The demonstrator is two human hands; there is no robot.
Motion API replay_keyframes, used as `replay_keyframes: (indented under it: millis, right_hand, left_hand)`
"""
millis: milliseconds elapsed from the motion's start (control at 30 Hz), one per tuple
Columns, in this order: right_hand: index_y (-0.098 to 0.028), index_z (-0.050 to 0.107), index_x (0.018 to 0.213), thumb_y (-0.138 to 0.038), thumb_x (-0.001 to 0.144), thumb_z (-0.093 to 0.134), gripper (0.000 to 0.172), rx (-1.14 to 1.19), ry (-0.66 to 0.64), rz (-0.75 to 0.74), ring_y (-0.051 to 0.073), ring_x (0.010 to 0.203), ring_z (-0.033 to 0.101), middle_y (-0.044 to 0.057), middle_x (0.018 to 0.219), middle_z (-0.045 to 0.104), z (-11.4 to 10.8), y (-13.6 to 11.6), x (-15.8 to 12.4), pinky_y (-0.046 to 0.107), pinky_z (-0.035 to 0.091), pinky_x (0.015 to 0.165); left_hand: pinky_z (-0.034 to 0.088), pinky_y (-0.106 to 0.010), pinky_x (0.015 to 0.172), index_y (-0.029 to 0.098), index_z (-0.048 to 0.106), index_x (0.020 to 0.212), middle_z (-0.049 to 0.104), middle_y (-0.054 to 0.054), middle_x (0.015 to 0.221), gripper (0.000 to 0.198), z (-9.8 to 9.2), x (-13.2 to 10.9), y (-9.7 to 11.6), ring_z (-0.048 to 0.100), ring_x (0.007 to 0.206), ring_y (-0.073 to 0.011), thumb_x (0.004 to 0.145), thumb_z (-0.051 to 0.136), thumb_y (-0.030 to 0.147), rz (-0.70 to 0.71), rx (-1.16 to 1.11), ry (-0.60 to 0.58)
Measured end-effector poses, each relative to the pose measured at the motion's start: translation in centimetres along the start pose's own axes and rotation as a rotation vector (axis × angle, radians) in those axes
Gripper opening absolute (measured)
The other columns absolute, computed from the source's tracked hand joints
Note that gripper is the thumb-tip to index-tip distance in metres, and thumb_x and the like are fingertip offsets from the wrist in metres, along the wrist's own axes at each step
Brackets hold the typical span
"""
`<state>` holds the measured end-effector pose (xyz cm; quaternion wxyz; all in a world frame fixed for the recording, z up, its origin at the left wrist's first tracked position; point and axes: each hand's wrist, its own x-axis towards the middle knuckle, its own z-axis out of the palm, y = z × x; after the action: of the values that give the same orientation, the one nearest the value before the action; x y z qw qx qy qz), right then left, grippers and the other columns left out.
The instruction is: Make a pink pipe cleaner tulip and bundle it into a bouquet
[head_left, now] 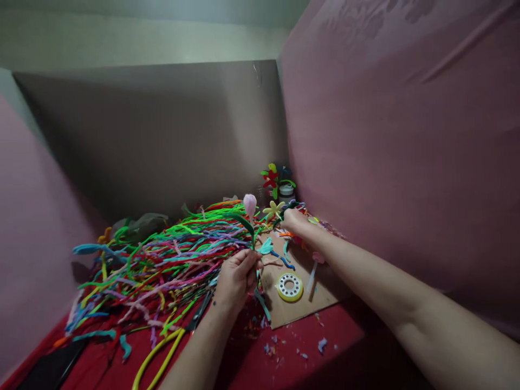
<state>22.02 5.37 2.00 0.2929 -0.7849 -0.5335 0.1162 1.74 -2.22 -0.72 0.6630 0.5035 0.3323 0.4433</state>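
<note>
Pipe-cleaner heap (pixel 162 254) lies left on the tabletop (pixel 345 346), cardboard sheet (pixel 292 309) to its right bearing a tape roll (pixel 289 286), finished flowers (pixel 276 181) behind it in the corner, scraps (pixel 292 346) before it.

The scene is dim and warm-toned, lit softly from above. The cardboard back panel (pixel 162 135) is palest near its upper middle and darkens toward its left end and along its foot. The pink cloth (pixel 406 135) on the right takes flat, even light, with faintly shaded creases. The pipe cleaners (pixel 162 254) glow vivid green on top, while the desk's near left corner sinks into shadow. The right forearm (pixel 385 287) throws a dark shadow across the red cover (pixel 337 325) at the near right corner. The tape roll (pixel 289 286) gleams palely. The pink-budded stem (pixel 249 205) is bright but soft, and fine detail is smeared throughout. The wide lens stretches the forearm toward the lower right edge and slants the walls.
</note>
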Motion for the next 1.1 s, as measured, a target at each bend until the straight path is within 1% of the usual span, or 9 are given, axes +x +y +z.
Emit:
replay_keyframes:
  millis: [200,300,400,500,600,667,733,833,1100]
  right_hand:
    - [-0.006,0.07,0.081,-0.012,0.069,0.06,0.016,0.102,0.136,0.021,0.031,0.095,0.063,0.025,0.093,0.067,0.3,0.8,0.2,0.033,0.044,0.076]
    - [-0.009,0.069,0.083,-0.018,0.075,0.054,0.019,0.264,0.229,-0.065,0.024,0.092,0.062,0.019,0.092,0.068,-0.7,0.8,-0.2,0.029,0.043,0.076]
    - [-0.012,0.066,0.086,-0.029,0.077,0.052,0.025,0.473,0.251,-0.142,0.016,0.07,0.061,0.009,0.079,0.068,-1.2,0.1,-1.4,0.024,0.044,0.062]
    - [-0.011,0.062,0.083,-0.038,0.076,0.051,0.03,0.681,0.195,-0.201,0.009,0.043,0.047,0.002,0.06,0.06,-0.8,-1.1,-3.9,0.022,0.039,0.044]
    - [-0.014,0.058,0.068,-0.045,0.071,0.057,0.03,0.863,0.089,-0.279,0.006,0.035,0.038,-0.003,0.049,0.051,0.5,-2.3,-6.9,0.021,0.031,0.036]
    - [-0.015,0.055,0.061,-0.042,0.065,0.066,0.03,1.205,-0.089,-0.296,0.004,0.033,0.035,-0.004,0.048,0.049,1.5,-2.7,-8.7,0.019,0.024,0.032]
    - [-0.015,0.057,0.065,-0.038,0.061,0.072,0.028,1.354,-0.221,-0.261,0.004,0.032,0.036,-0.005,0.05,0.052,2.3,-2.9,-10.0,0.018,0.023,0.031]
    - [-0.015,0.058,0.068,-0.034,0.058,0.075,0.027,1.427,-0.326,-0.244,0.004,0.032,0.039,-0.005,0.051,0.054,3.0,-3.0,-10.8,0.018,0.025,0.031]
    - [-0.014,0.06,0.064,-0.034,0.068,0.069,0.022,1.322,-0.367,-0.308,0.004,0.034,0.038,-0.004,0.049,0.051,3.1,-2.6,-11.4,0.019,0.026,0.033]
  left_hand:
    - [0.025,-0.013,0.033,0.011,0.061,0.078,0.058,0.004,0.058,0.03,-0.6,-0.1,-0.2,0.032,0.033,0.0011,0.066,0.071,0.037,-0.003,-0.048,0.027]
    - [0.027,-0.013,0.033,0.012,0.061,0.079,0.058,0.004,0.058,0.029,-0.6,0.1,-0.1,0.035,0.034,0.0006,0.065,0.073,0.034,0.015,-0.055,0.029]
    - [0.03,-0.013,0.035,0.013,0.062,0.08,0.06,0.004,0.059,0.026,-0.8,0.2,0.0,0.039,0.036,-0.0004,0.066,0.072,0.033,0.076,-0.044,0.038]
    - [0.033,-0.015,0.035,0.013,0.063,0.077,0.06,0.003,0.059,0.025,-0.9,0.1,0.2,0.042,0.038,-0.0024,0.066,0.072,0.034,0.167,-0.045,0.1]
    - [0.035,-0.017,0.036,0.013,0.064,0.074,0.06,0.002,0.058,0.023,-0.7,-0.3,0.7,0.045,0.039,-0.0046,0.065,0.072,0.033,0.208,-0.047,0.141]
    - [0.035,-0.017,0.037,0.013,0.065,0.073,0.057,0.003,0.053,0.022,-0.6,-0.6,0.9,0.045,0.04,-0.0055,0.065,0.071,0.033,0.224,-0.012,0.137]
    - [0.035,-0.018,0.038,0.013,0.064,0.07,0.054,0.004,0.049,0.021,-0.4,-0.8,0.9,0.044,0.04,-0.006,0.066,0.07,0.033,0.242,0.031,0.132]
    - [0.034,-0.019,0.038,0.013,0.063,0.068,0.051,0.004,0.046,0.022,-0.2,-0.8,0.8,0.043,0.04,-0.0065,0.068,0.068,0.034,0.274,0.103,0.151]
    - [0.033,-0.019,0.037,0.016,0.058,0.065,0.048,0.006,0.044,0.02,0.0,-1.1,0.9,0.04,0.038,-0.007,0.07,0.065,0.034,0.276,0.142,0.178]
